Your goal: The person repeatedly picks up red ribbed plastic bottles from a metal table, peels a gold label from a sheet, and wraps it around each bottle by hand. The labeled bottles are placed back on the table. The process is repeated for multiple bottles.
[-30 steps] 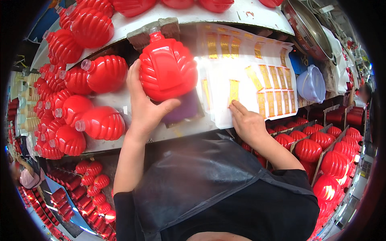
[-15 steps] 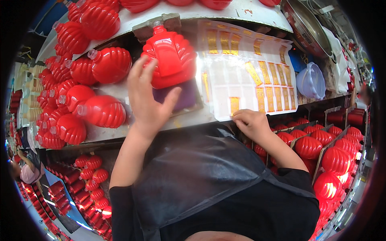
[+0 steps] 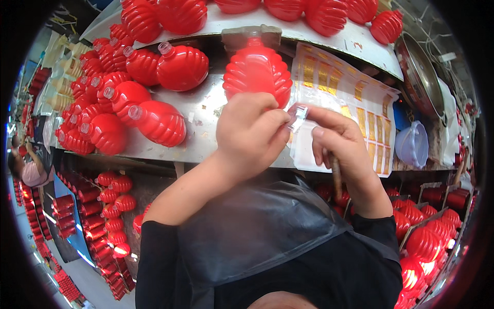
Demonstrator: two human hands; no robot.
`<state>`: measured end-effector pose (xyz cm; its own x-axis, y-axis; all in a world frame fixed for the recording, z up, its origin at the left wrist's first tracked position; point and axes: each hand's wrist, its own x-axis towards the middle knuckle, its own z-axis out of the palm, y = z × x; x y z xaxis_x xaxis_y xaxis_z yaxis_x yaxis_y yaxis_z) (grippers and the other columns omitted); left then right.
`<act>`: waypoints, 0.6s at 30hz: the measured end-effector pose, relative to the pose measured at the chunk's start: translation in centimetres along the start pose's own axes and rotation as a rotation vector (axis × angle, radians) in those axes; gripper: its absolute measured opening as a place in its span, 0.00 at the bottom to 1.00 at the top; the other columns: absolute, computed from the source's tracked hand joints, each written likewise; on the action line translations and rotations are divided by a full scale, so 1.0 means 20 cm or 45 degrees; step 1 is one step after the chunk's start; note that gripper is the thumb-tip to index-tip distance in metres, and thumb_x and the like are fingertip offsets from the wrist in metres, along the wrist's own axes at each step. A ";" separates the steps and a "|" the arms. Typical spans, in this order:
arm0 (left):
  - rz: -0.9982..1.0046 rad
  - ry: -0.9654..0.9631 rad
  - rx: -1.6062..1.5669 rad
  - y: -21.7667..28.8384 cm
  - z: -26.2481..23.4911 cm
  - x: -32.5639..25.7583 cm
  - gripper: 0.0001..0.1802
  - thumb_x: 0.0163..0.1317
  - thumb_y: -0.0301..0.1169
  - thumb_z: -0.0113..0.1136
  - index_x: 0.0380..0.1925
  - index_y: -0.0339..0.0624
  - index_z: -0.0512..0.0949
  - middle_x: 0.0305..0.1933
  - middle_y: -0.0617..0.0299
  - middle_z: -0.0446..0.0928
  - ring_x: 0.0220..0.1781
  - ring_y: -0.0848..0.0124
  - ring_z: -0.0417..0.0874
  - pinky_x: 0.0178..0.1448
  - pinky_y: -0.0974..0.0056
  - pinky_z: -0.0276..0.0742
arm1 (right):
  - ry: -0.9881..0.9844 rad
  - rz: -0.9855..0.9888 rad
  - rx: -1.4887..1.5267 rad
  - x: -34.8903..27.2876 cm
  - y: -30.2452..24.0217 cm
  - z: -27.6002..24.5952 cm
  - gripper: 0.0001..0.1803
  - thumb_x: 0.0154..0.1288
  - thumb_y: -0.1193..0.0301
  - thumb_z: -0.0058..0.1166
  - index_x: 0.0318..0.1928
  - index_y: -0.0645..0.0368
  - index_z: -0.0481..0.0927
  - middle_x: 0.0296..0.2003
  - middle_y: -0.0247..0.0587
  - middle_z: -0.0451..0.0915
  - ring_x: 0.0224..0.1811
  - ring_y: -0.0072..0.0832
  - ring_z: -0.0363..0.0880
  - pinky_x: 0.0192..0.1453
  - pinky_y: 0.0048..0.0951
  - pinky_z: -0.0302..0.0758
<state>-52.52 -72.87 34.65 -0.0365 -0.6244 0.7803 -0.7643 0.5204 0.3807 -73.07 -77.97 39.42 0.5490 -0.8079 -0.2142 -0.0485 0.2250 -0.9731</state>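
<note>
A red ribbed bottle (image 3: 257,74) lies in front of me, its clear neck at a notched grey block (image 3: 275,37). Close to the bottle's near end, my left hand (image 3: 252,131) is closed, thumb and forefinger pinching one end of a small shiny clear label (image 3: 297,118). At the label's other end is the forefinger of my right hand (image 3: 345,147), whose remaining fingers are curled. Beyond my right hand lies a white backing sheet (image 3: 306,152) with rows of gold labels (image 3: 321,77), several spots on it bare.
Many red bottles (image 3: 159,123) lie at the left of the metal table (image 3: 200,103); more line the white shelf (image 3: 355,49) at the back. To the right are a pale blue basket (image 3: 411,145) and a large pan (image 3: 419,77). Compartments of red bottles (image 3: 424,242) stand lower right.
My left hand has left the bottle's side and come right to meet my right hand. The right hand has lifted off the sheet's near edge. A label is now between them; the view has shifted.
</note>
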 end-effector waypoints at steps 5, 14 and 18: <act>-0.478 0.071 -0.347 -0.06 -0.03 0.05 0.07 0.60 0.22 0.74 0.34 0.37 0.83 0.43 0.60 0.78 0.38 0.72 0.78 0.43 0.66 0.75 | 0.003 -0.212 -0.459 0.25 -0.04 0.00 0.19 0.64 0.72 0.68 0.55 0.64 0.84 0.39 0.32 0.82 0.28 0.07 0.73 0.31 0.15 0.68; -0.899 0.073 -0.148 -0.35 0.09 0.12 0.20 0.62 0.35 0.76 0.50 0.39 0.83 0.51 0.62 0.74 0.52 0.71 0.74 0.60 0.66 0.70 | 0.013 -0.117 -0.537 0.74 -0.01 -0.01 0.10 0.67 0.69 0.66 0.37 0.65 0.86 0.31 0.28 0.84 0.33 0.13 0.77 0.39 0.19 0.74; -1.029 0.120 -0.297 -0.39 0.15 0.08 0.32 0.57 0.38 0.78 0.59 0.37 0.76 0.59 0.51 0.73 0.63 0.56 0.75 0.69 0.53 0.71 | 0.074 -0.175 -0.612 0.83 0.02 0.00 0.13 0.61 0.66 0.64 0.34 0.66 0.87 0.28 0.35 0.85 0.30 0.18 0.80 0.37 0.24 0.78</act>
<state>-48.57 -79.61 31.50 0.5264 -0.8101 0.2581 -0.3794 0.0478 0.9240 -64.06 -91.31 35.48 0.5305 -0.8446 -0.0720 -0.3650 -0.1509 -0.9187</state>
